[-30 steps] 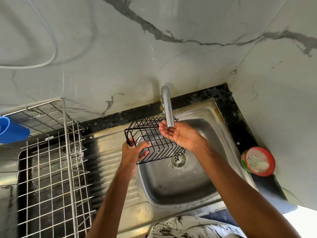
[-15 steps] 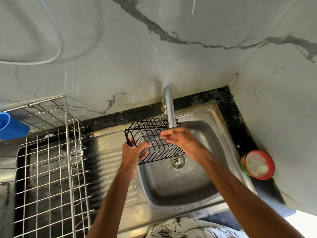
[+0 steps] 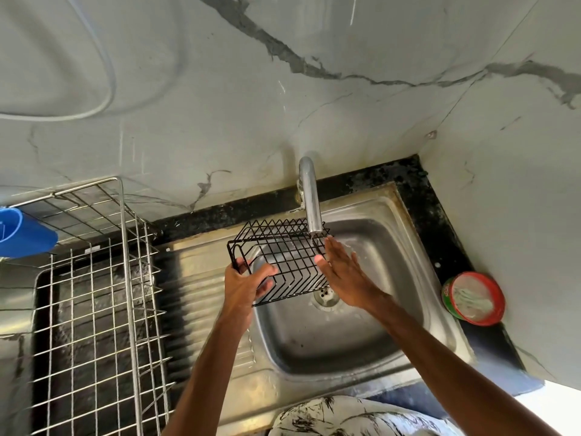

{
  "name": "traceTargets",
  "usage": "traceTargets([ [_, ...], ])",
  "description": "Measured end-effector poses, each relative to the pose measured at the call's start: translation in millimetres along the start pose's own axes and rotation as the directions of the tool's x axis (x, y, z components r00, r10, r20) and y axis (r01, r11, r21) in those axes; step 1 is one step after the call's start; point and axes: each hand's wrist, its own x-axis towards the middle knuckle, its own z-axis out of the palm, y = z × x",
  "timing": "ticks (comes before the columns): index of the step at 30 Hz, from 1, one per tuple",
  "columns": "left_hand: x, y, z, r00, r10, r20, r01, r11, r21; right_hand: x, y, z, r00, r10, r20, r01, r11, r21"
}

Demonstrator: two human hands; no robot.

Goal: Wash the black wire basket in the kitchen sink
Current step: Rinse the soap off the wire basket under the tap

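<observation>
While left hand (image 3: pixel 244 286) grips it, black wire basket (image 3: pixel 280 259) tilted.

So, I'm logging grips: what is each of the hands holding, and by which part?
The left hand grips the black wire basket by its left end; the right hand, fingers straight, holds nothing.

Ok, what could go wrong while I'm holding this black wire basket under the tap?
Only the left hand grips the black wire basket, at one end; the right hand lies flat against the other, so it could slip and drop into the sink. Its rim sits beside the tap spout, so tilting might knock it.
</observation>
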Motion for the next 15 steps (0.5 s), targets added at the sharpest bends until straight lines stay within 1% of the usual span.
traceTargets([
  [3, 0, -2, 1, 1.0, -0.002, -0.005, 0.002, 1.0, 0.0, -6, -33, 7, 0.97, -0.243, -0.02, 0.243, 0.97, -0.013],
  [5, 0, -2, 1, 1.0, 0.005, -0.005, -0.005, 1.0, -0.006, -4, -40, 8, 0.948, -0.316, -0.032, 0.315, 0.949, -0.009],
  [6, 0, -1, 2, 1.0, 0.007, -0.008, -0.007, 1.0, -0.009, -1, -35, 8, 0.949, -0.313, -0.046, 0.313, 0.95, -0.007],
  [7, 0, -1, 2, 1.0, 0.007, -0.012, -0.007, 1.0, -0.012, 4, -27, 7, 0.958, -0.279, -0.061, 0.279, 0.96, -0.009],
  [9, -2, 1, 1, 1.0, 0.009, -0.016, -0.009, 1.0, -0.021, 12, -8, 1, 0.989, -0.13, -0.072, 0.131, 0.991, 0.003],
  [11, -4, 2, 2, 1.0, 0.019, -0.011, -0.02, 1.0, -0.022, 16, 1, -6, 0.999, 0.023, -0.047, -0.021, 0.999, 0.025],
  [12, -5, 3, 2, 1.0, 0.023, -0.004, -0.023, 1.0, -0.021, 15, -1, -7, 0.998, 0.041, -0.039, -0.039, 0.999, 0.029],
  [13, -5, 4, 3, 1.0, 0.024, 0.001, -0.024, 0.999, -0.023, 11, -7, -7, 0.999, 0.009, -0.035, -0.008, 0.999, 0.032],
  [15, -4, 5, 6, 1.0, 0.019, 0.004, -0.019, 1.0, -0.023, 0, -29, -3, 0.991, -0.132, -0.032, 0.133, 0.991, 0.027],
])
